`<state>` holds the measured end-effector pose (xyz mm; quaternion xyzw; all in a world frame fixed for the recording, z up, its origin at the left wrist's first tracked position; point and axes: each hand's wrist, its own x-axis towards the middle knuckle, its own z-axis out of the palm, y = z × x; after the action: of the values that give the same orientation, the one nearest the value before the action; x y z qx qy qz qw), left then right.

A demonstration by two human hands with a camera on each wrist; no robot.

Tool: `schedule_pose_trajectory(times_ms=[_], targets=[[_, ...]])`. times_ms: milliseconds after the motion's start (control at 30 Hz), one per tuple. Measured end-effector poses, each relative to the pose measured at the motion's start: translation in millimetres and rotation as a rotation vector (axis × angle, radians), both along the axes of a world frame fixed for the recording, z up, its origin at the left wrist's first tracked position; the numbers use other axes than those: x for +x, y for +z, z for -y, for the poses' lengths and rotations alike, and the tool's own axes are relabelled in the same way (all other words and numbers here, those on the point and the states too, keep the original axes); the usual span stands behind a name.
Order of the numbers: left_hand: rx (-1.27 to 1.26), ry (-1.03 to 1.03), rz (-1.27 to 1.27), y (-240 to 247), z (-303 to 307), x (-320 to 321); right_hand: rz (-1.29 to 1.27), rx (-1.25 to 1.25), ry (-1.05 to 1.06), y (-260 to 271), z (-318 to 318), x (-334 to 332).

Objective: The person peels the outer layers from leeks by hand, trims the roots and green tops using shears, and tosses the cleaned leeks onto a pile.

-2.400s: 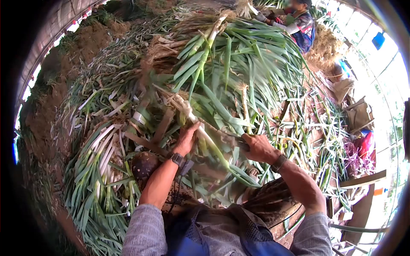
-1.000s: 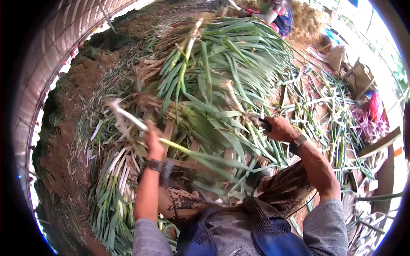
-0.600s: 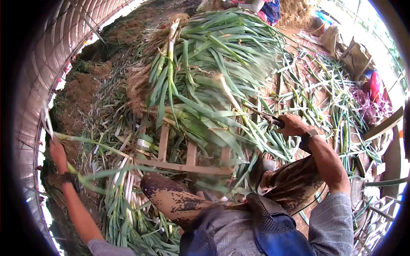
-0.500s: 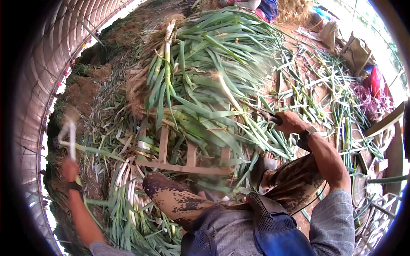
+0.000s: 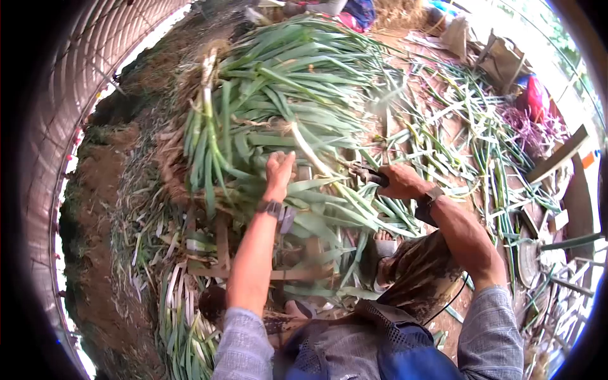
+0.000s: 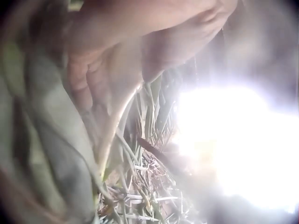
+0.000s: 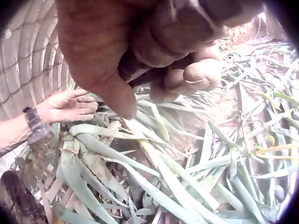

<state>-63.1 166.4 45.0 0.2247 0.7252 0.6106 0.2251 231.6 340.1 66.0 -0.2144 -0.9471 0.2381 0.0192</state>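
- Head view: a single leek (image 5: 308,149) is lying aslant on the leafy heap (image 5: 304,95), in front of the person, between the left hand and the dark-handled tool; its root end is pointing away and its leaves are trailing nearer, toward the right.
- The leek is showing a tan, frayed root tuft, a slim, nearly straight white shank and a pale green neck that is opening into long, flat, folding leaves.
- It is probably feeling light, fairly stiff along the shank and limp in the leaves; the smooth skin is likely turning slippery if damp, and the leaves are looking easy to crease or tear.
- The firm white shank, just below the roots, is seeming the best place for fingers; the leaves are offering a floppier hold.
- The left hand (image 5: 278,172) is hovering near the leek, empty, its fingers extending loosely in the right wrist view; the left wrist view is too hazy to tell whether it is touching any leaf.
- The right hand (image 5: 403,181) is curling closely round the dark-handled tool (image 5: 379,178), whose far end is reaching beside the shank; whether they are touching, one cannot tell.
- Farther out, wooden slats (image 5: 291,275) are lying nearer the person, and another leek bundle (image 5: 180,297) is spreading at the lower left.
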Motion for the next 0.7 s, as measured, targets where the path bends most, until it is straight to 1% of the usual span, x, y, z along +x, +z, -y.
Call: schedule_pose_trajectory(times_ms=[67,100,133,200,233,267,300,333,367,400,467,500,533,600,633,667,700], targets=[[-0.003,0.042,0.169,-12,-31,0,-0.010,-0.105,0.005,3,-1,8],[-0.015,0.027,0.226,-18,-41,1,-0.010,-0.096,0.024,3,-2,11],[-0.022,0.018,0.236,-25,-48,0,-0.009,-0.110,0.020,4,-2,13],[-0.132,-0.089,0.191,-31,-55,-4,-0.004,-0.122,0.019,3,-4,12],[-0.183,-0.054,0.167,-24,-54,8,0.001,-0.130,0.016,3,-4,12],[-0.188,-0.053,0.169,-34,-54,5,-0.024,-0.137,0.018,4,-5,11],[-0.136,-0.128,0.057,-55,-54,-1,-0.048,-0.145,0.019,6,-6,10],[-0.084,-0.197,-0.061,-56,-50,-3,-0.047,-0.144,0.025,5,-7,9],[0.077,-0.185,0.018,-58,-45,1,-0.095,-0.168,0.030,6,-7,10],[0.190,-0.124,0.005,-34,-36,9,-0.145,-0.187,0.034,8,-7,10],[0.346,-0.123,0.102,32,-6,18,-0.175,-0.257,0.009,25,-3,12],[0.407,-0.133,0.124,53,11,10,-0.230,-0.262,0.015,25,0,13],[0.470,-0.133,0.142,69,32,-4,-0.283,-0.267,0.031,26,2,12],[0.677,0.037,0.136,95,67,-37,-0.266,-0.246,0.082,28,7,8],[0.665,0.148,0.223,109,86,-52,-0.268,-0.230,0.133,32,13,6],[0.689,0.239,0.255,113,105,-67,-0.270,-0.213,0.189,37,19,3],[0.621,0.275,0.256,103,127,-81,-0.246,-0.184,0.251,39,25,-1]])
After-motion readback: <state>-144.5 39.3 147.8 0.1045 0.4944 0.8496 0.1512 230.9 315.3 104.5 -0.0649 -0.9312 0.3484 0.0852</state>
